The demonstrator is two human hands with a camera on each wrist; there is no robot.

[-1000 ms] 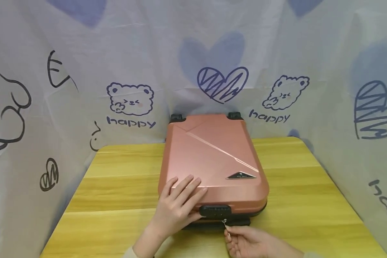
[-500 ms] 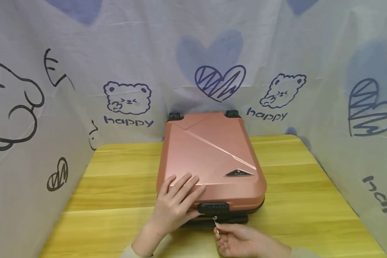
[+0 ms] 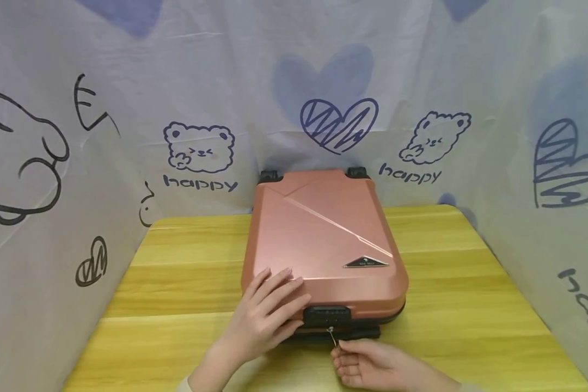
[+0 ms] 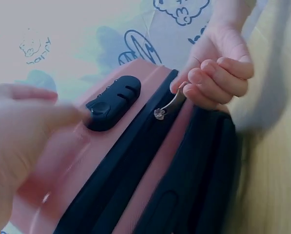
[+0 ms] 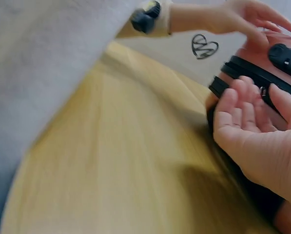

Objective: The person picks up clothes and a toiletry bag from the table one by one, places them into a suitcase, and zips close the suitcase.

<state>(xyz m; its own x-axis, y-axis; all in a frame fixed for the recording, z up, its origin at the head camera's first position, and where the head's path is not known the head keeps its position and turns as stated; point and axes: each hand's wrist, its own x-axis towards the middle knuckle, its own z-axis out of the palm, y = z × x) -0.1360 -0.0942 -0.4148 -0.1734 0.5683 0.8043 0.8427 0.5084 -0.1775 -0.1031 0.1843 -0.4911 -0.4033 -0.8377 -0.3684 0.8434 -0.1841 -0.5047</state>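
Observation:
A pink hard-shell suitcase (image 3: 318, 228) lies flat, its black combination lock (image 3: 327, 314) towards me. My left hand (image 3: 267, 316) is at its near left corner, fingers spread over the shell and thumb beside the lock; that hand is blurred in the left wrist view. Just below the lock, my right hand (image 3: 367, 362) pinches a thin metal zipper pull (image 4: 173, 103) between thumb and curled fingers. The pull's slider (image 4: 159, 114) sits on the black zipper band (image 4: 130, 151). In the right wrist view, the right fingers (image 5: 240, 109) mostly hide the pull.
The suitcase stands on a yellow wood-grain table (image 3: 186, 283). Its wheels (image 3: 269, 176) face a white curtain (image 3: 255, 81) printed with hearts and bears, which also encloses both sides. A black handle (image 4: 199, 165) runs along the near side below the zipper.
My right hand has drawn the zipper pull a little to the left, to below the lock. My left hand stays at the corner, its fingers shifted slightly.

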